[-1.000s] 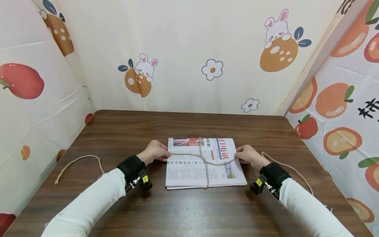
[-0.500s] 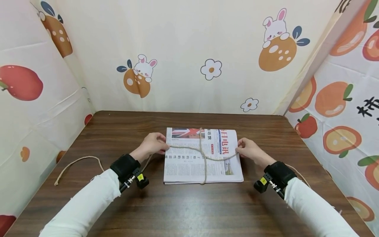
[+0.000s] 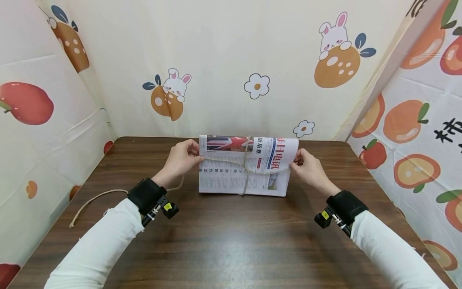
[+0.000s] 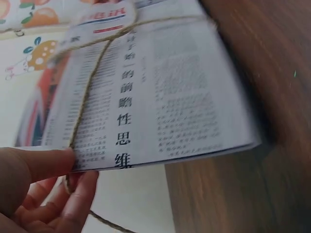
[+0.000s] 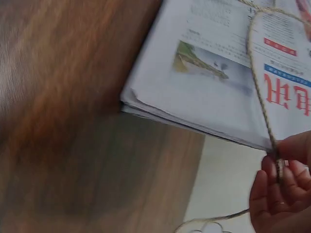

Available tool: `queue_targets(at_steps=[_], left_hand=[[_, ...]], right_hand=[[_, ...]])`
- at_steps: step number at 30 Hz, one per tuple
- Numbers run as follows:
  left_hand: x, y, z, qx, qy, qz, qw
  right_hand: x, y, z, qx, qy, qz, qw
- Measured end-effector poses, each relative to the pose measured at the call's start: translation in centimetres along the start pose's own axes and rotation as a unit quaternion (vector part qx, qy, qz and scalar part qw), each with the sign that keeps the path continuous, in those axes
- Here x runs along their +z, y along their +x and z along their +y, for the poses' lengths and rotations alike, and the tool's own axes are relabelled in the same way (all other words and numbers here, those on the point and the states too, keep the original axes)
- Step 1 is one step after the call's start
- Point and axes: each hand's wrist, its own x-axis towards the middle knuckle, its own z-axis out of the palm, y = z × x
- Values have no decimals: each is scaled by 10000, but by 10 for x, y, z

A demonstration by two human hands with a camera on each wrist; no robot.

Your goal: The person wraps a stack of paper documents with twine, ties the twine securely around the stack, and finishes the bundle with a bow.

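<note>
A stack of folded newspapers [image 3: 220,182] is tilted up above the table, its far side raised. A thin twine rope [image 3: 231,161] crosses over its top face, one strand lengthwise and one across, meeting near the middle. At the left edge my left hand [image 3: 180,160] pinches the stack and the rope, thumb above and fingers beneath. On the opposite edge my right hand [image 3: 311,169] grips in the same way; the right wrist view shows the rope [image 5: 265,114] running into its fingers. The underside of the stack is hidden in the head view.
A loose rope end [image 3: 95,196] trails on the brown wooden table [image 3: 231,241] at the left, passing behind the left wrist. Fabric walls printed with fruit and rabbits [image 3: 216,60] enclose the table at the back and both sides. Both wrists wear black camera straps [image 3: 347,206].
Both hands have raised the newspaper stack from flat on the table and moved it away from me, tilting its far side up. The rope tail at the right has gone out of sight.
</note>
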Motion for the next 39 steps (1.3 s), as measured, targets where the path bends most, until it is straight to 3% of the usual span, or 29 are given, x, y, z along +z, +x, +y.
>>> queue_targets(at_steps=[4,9,21,25,30,34,39], left_hand=[[1,2,-3,747,154,530,9957],[11,0,-14,1757,866,1111,9743],[25,-29,-35,2323,1775,387,9555],[31,-39,-46,2616,2311,124,9370],[37,-48,-58,3079,2792,52,9095],[41,-53,-64,3250,2973,-28,8978],[44,-60,-67,3231,3212,-340,8895]], right_hand=[[-3,1,0,-498,-120,511,9974],[1,-3,6,-1091,-364,887,9894],[14,-30,19,-2028,-761,610,9743],[21,-41,24,-2487,-960,362,9631],[30,-53,29,-3054,-1205,235,9443],[36,-61,33,-3340,-1500,64,9305],[41,-69,36,-3241,-1873,-132,9272]])
